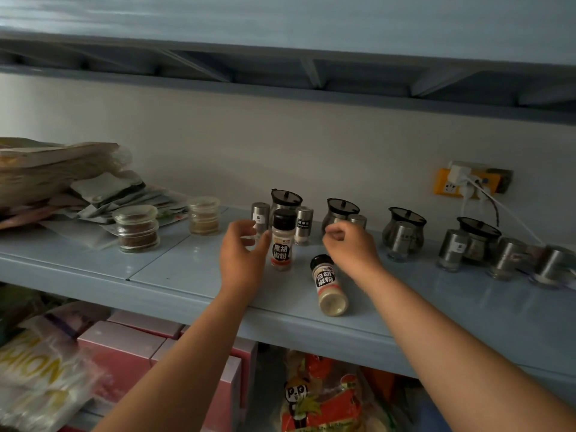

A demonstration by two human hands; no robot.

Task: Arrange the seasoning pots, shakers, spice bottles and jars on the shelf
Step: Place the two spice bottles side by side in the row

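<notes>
I watched from my station as the left hand hovered half open over the middle of the shelf, fingers curved and holding nothing, its thumb just beside an upright black-capped spice bottle; I could not tell if the thumb touched it. That bottle stood in front of a dark-lidded seasoning pot flanked by two steel shakers. The right hand was loosely curled with nothing visible in it, poised just above the cap of a second spice bottle, which lay on its side near the shelf's front edge, base toward that edge. More pots and shakers stood toward the right end. Two glass jars sat left of centre, next to a heap of packets at the left end.
</notes>
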